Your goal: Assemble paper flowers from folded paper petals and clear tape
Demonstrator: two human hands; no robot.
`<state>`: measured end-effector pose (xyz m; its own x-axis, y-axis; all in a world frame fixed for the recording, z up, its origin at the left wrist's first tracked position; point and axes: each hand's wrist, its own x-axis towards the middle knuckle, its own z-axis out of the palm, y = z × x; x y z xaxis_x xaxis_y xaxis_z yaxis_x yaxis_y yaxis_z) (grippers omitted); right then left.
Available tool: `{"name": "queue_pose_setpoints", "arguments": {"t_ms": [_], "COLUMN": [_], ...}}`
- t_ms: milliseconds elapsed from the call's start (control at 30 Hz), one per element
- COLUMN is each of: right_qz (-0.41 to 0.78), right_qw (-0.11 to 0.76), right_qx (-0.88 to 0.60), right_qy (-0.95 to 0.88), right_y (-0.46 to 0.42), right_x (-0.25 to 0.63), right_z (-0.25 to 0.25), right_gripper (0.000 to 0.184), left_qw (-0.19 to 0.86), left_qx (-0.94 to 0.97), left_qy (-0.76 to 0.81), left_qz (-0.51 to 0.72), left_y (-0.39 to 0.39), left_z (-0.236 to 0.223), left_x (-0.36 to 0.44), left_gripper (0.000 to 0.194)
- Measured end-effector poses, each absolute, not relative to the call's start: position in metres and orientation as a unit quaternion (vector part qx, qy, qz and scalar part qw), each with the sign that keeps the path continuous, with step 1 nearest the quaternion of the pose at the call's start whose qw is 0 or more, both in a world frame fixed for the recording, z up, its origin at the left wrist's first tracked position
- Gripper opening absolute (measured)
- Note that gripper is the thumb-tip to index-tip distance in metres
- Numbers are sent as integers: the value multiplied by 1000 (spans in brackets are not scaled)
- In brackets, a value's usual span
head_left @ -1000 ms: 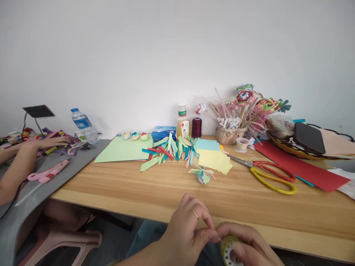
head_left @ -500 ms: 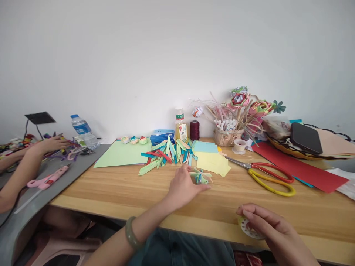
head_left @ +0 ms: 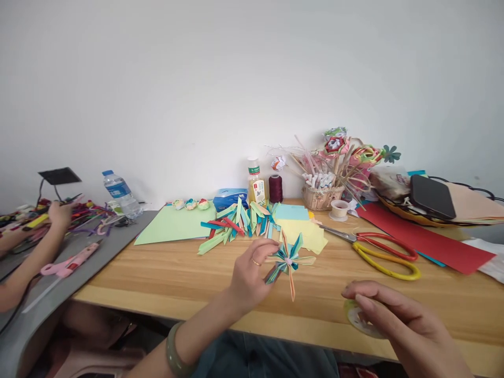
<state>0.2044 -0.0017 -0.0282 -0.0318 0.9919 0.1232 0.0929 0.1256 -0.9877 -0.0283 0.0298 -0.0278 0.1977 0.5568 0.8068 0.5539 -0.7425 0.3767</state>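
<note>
My left hand (head_left: pixel 252 273), with a ring and a green bangle, pinches a folded paper flower (head_left: pixel 289 261) by its left petals. The flower has narrow blue, green and peach petals around a pale centre, and its face is turned toward me above the table. Between the thumb and fingers of my right hand (head_left: pixel 394 315) is a roll of clear tape (head_left: pixel 364 320), partly covered by the fingers, near the table's front edge. Behind the flower lie a heap of folded paper strips (head_left: pixel 236 223) and yellow paper sheets (head_left: pixel 303 233).
Large scissors (head_left: pixel 378 252) and red paper (head_left: pixel 425 236) lie at right, near a basket of sticks and paper flowers (head_left: pixel 323 197). A bottle of yellowish liquid (head_left: pixel 256 184) stands by the wall. At left, another person's hand (head_left: pixel 60 212) works near a pink glue gun (head_left: pixel 71 262).
My left hand has lifted the paper flower off the table and tilted its face toward me. My right hand, still holding the tape, has moved slightly right. The other person's hand has shifted left.
</note>
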Motion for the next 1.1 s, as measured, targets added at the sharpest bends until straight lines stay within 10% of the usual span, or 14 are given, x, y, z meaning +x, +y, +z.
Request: {"name": "queue_pose_setpoints", "arguments": {"t_ms": [333,667,1100], "right_qz": [449,212,172], "right_qw": [533,576,556], "right_qx": [-454,-404,-412], "right_qy": [-555,-678,-701], "right_y": [9,6,8], "right_x": [178,167,157], "right_z": [-14,3,5], "right_gripper": [32,30,23], "left_qw": [-127,366,627], "left_qx": [777,644,529], "left_qy": [267,411,323], "left_qz": [555,531,473], "left_y": [14,0,4], "left_z": [-10,-9,4], "left_x": [-30,-19,-28], "left_gripper": [30,34,48]}}
